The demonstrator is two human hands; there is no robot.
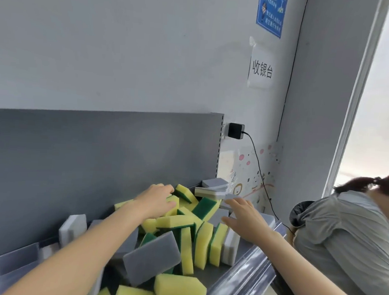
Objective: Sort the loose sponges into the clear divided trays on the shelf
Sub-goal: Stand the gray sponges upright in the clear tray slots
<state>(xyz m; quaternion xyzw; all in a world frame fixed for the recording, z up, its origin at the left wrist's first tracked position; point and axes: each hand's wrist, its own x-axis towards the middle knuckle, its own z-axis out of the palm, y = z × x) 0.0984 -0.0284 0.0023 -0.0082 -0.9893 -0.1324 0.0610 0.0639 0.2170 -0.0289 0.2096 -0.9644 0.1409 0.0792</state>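
Here, the left hand point(158, 200) reached to the far end of the heap of loose rectangular sponges point(196, 237), yellow foam with green scouring backs mixed with grey-and-white blocks. Its fingers were curled over one yellow foam sponge point(174, 200) at the heap's top. The right hand point(246, 217) hovered just right of that spot, above the heap's grey blocks, fingers spread and relaxed, holding nothing. The clear plastic divided trays point(12, 263) sat at the heap's left, against the dark grey metal back panel point(84, 162) that rose behind the heap. A clear plastic front rail point(246, 277) ran along the heap's near right side. Right of the heap, beyond that rail, a person in a grey hooded top point(343, 238) bent forward.
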